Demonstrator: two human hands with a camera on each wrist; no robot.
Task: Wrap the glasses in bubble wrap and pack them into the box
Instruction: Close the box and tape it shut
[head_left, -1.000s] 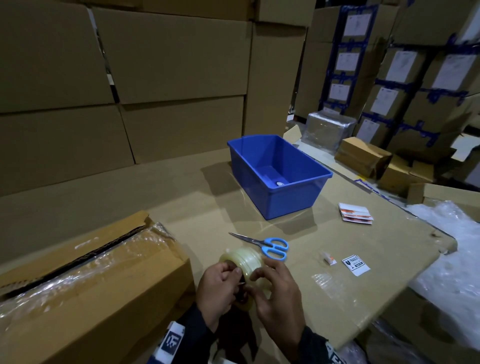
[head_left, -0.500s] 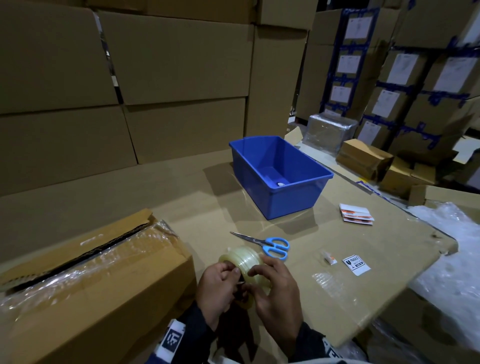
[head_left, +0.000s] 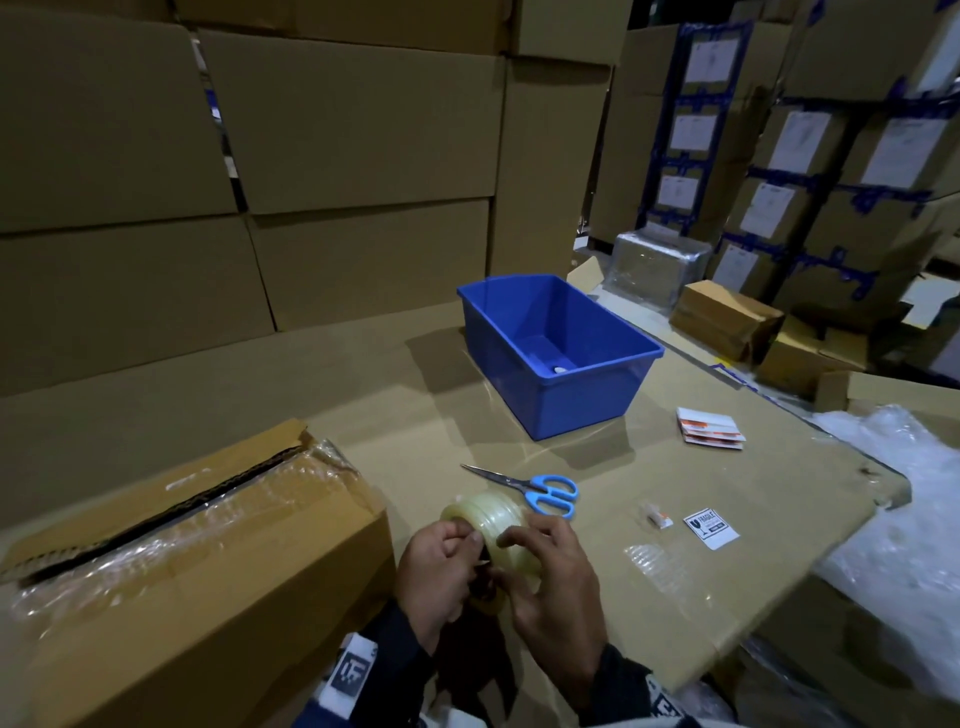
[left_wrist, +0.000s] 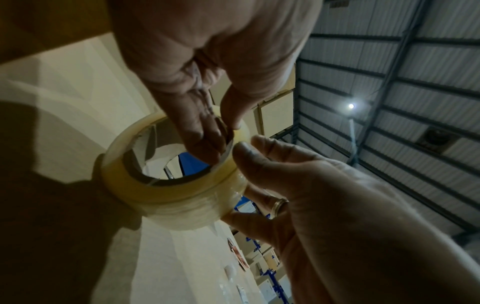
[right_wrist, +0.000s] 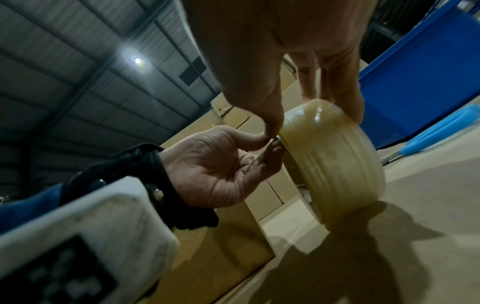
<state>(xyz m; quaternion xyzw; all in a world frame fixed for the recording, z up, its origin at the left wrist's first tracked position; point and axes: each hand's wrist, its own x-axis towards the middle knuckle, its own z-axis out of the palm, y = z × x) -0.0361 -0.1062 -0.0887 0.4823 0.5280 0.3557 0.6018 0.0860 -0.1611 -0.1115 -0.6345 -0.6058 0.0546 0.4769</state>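
No glasses show in any view, wrapped or bare; whether they already lie inside the cardboard box (head_left: 171, 525) cannot be told. That box sits at 9 o'clock from the hands, flaps folded down with clear film across the top, though a dark gap runs along the seam. Judged from this, wrapping and loading look done and sealing remains.

Roll of clear tape (head_left: 493, 525) stands on edge on the cardboard-covered table (head_left: 727, 561), its hole axis lying level and running roughly 8 to 2 o'clock. Left hand (head_left: 441, 577) pinches at the roll's near rim, seemingly picking for the loose end. Right hand (head_left: 550, 587) curls over the outer band, steadying it.

Scissors (head_left: 524, 488) lie just beyond at 12 o'clock, blades pointing to 10 o'clock. Blue bin (head_left: 582, 395) sits farther off, and loose bubble wrap (head_left: 904, 499) at 3 o'clock.
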